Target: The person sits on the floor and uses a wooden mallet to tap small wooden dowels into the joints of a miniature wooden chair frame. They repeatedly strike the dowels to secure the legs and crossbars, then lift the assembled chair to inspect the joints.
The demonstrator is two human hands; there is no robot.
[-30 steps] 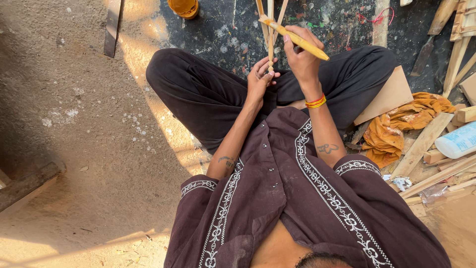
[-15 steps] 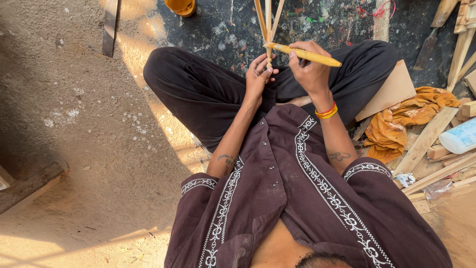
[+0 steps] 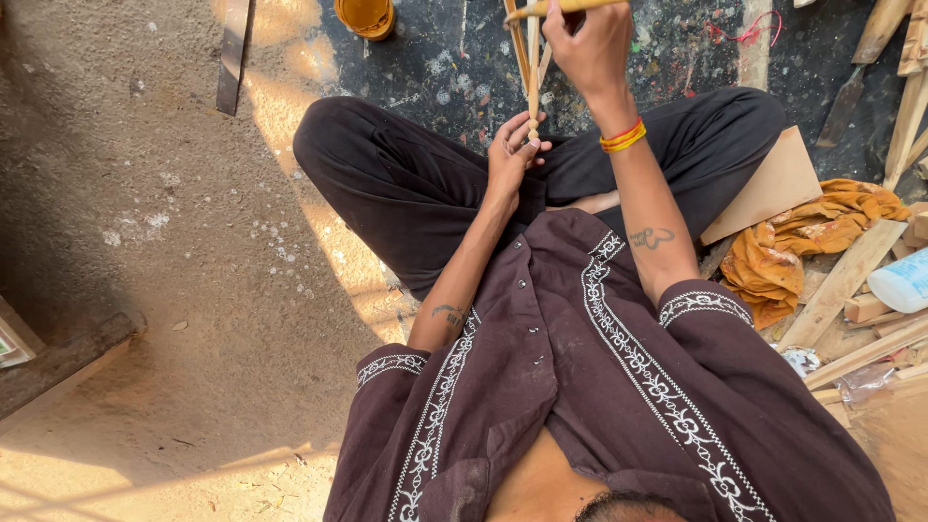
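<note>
- Since the earlier frames the right hand [image 3: 590, 48] has risen from the middle of the frame to the top edge, taking the yellow stick [image 3: 565, 7] with it; that stick now lies crosswise along the top edge, only partly in view
- Its fingers are closed round the yellow stick, and an orange and red bangle [image 3: 623, 137] sits on the wrist just below
- Lower down, at upper centre, the left hand [image 3: 512, 155] has stayed near the lap, its fingers pinched narrowly on the bottom end of a bundle of thin wooden sticks [image 3: 530, 68]
- Those thin sticks stand roughly upright and fan apart a little toward the top edge, passing just beside the right hand; whether they touch the yellow stick cannot be told
- Both hands are above the crossed legs in black trousers [image 3: 406, 184], with a dark brown embroidered shirt [image 3: 599, 387] filling the lower middle
- Behind the hands lies a dark paint-speckled floor [image 3: 667, 58], with an orange pot [image 3: 364, 15] at the top, left of centre
- At the right sit an orange cloth [image 3: 822, 232], a flat board [image 3: 768, 184], loose wooden slats [image 3: 841, 285] and a pale plastic bottle [image 3: 901, 280] at the edge
- Sandy ground [image 3: 145, 242] covers the left half, with a dark metal strip [image 3: 232, 58] lying at upper left
</note>
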